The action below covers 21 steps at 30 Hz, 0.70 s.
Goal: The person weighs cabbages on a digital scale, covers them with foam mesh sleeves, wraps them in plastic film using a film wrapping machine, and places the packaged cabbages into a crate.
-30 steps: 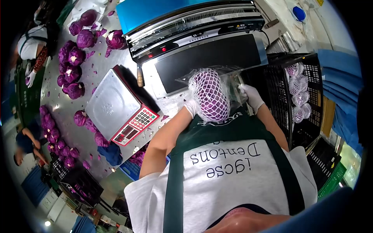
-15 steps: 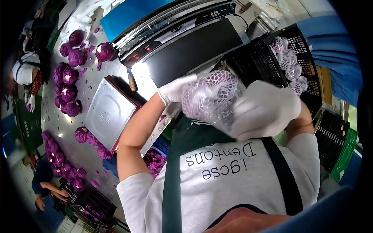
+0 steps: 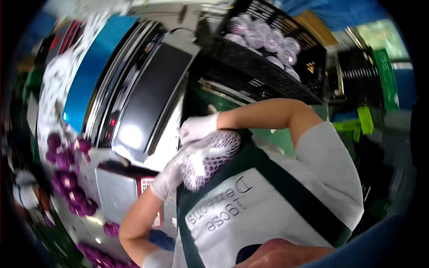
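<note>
A clear plastic bag holding net-wrapped purple cabbages is close against my apron, left of the shirt lettering. My left hand, in a white glove, is closed round the bag's left side. On the bag's upper edge, my gloved right hand is curled shut, apparently on the plastic; its fingertips are partly hidden. Just beyond both hands lies the bag sealer, with a dark sloping top and red indicator lights.
A black crate at the upper right holds several net-wrapped cabbages. Left of my left arm stands a metal-topped scale. Loose purple cabbages lie on the steel table. A blurred co-worker is at the far left.
My view has swung toward the crate. My right hand has gone from the bag's right side to its upper edge, and my left hand has moved lower along the bag, which has turned.
</note>
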### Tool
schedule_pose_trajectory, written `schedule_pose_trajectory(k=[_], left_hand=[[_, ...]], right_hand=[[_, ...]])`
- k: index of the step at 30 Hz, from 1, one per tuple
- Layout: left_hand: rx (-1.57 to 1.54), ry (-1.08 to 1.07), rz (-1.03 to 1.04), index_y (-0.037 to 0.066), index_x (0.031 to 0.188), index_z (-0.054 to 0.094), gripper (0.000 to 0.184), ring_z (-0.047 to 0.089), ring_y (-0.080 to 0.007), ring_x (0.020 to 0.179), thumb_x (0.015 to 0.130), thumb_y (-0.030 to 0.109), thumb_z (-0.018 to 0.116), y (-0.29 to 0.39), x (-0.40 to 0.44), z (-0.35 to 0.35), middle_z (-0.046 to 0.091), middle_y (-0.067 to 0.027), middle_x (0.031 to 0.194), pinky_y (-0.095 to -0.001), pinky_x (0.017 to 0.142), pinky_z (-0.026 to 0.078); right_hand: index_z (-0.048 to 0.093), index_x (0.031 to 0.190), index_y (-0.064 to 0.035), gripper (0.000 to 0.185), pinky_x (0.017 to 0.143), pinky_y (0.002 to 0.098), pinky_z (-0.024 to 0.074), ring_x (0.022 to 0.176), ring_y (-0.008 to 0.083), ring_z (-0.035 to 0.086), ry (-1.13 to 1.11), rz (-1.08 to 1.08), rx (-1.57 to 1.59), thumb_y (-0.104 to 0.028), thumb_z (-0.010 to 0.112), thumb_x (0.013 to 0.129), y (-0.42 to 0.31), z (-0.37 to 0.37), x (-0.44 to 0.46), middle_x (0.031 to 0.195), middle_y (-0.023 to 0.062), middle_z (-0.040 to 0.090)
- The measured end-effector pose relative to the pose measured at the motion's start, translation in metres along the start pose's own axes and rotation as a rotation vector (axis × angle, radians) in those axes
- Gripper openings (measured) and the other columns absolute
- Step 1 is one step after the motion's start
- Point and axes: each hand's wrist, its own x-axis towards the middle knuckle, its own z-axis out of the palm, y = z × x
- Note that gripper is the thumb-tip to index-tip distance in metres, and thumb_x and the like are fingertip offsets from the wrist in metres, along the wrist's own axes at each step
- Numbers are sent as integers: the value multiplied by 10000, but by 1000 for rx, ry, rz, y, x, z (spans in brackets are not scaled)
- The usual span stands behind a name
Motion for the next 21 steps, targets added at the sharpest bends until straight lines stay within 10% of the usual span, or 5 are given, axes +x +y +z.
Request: schedule_pose_trajectory(k=[6,11,16,21], left_hand=[[-51,234,-40,-21,1396,391,537,520,-204,1191,980,303,495,36,-2,78,517,-109,1332,-341,1034,392],[247,126,-16,-44,1399,368,677,491,-237,1220,909,362,600,73,60,115,490,-140,1354,-346,1024,392],[333,187,35,-42,1378,390,717,495,-252,1218,824,277,715,109,136,156,488,-180,1347,-362,1027,403],[748,38,6,27,1446,294,848,461,-259,1270,776,219,776,165,201,202,466,-156,1380,-364,1078,359]], right_hand=[[635,1079,9,291,737,313,466,802,157,581,-337,424,500,-211,567,902,-46,-59,-31,896,83,655],[542,1203,21,406,874,302,438,998,157,555,-385,204,512,-296,476,958,-13,-108,-90,1087,82,606],[514,1268,-18,524,962,273,398,1081,128,538,-65,308,1391,-451,488,974,-12,-147,-207,1149,34,589],[518,1304,-73,477,992,273,376,1115,129,512,173,175,990,-397,553,955,19,-179,-275,1195,56,580]])
